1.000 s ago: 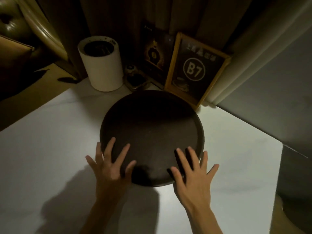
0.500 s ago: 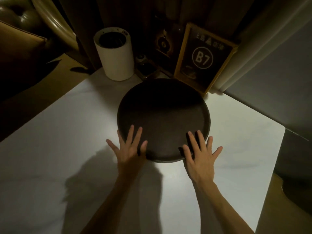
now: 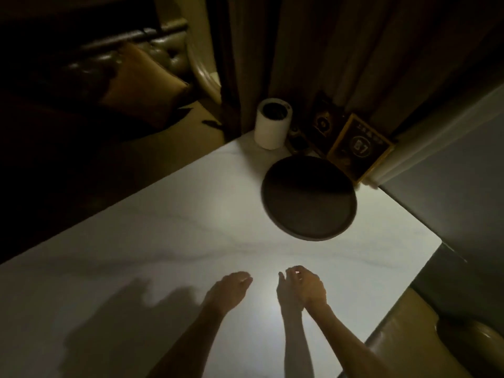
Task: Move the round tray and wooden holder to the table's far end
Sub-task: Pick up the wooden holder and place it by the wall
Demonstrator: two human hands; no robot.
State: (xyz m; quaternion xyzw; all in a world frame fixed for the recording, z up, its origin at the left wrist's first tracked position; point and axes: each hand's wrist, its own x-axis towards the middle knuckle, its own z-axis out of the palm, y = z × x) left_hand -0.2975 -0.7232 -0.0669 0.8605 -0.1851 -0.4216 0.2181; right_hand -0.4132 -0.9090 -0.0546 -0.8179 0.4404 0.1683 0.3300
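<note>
The round dark tray (image 3: 309, 197) lies flat on the white table (image 3: 163, 227) near its far end, with nothing on it. Just behind it, a wooden-framed holder with a "B7" card (image 3: 360, 147) leans against the curtain. My left hand (image 3: 229, 290) and my right hand (image 3: 302, 287) hover over the table's near middle, well short of the tray. Both hold nothing, and their fingers are loosely curled and pointing down.
A white cylindrical container (image 3: 272, 126) stands at the far left corner. A small dark object (image 3: 298, 141) and a dark card (image 3: 323, 122) sit beside it. Cushioned seats flank the table on the left (image 3: 131, 83) and lower right (image 3: 425, 336).
Both hands have left the tray's near rim and pulled back towards me. The tray stays at the far end. The view has drawn back and shows more of the table.
</note>
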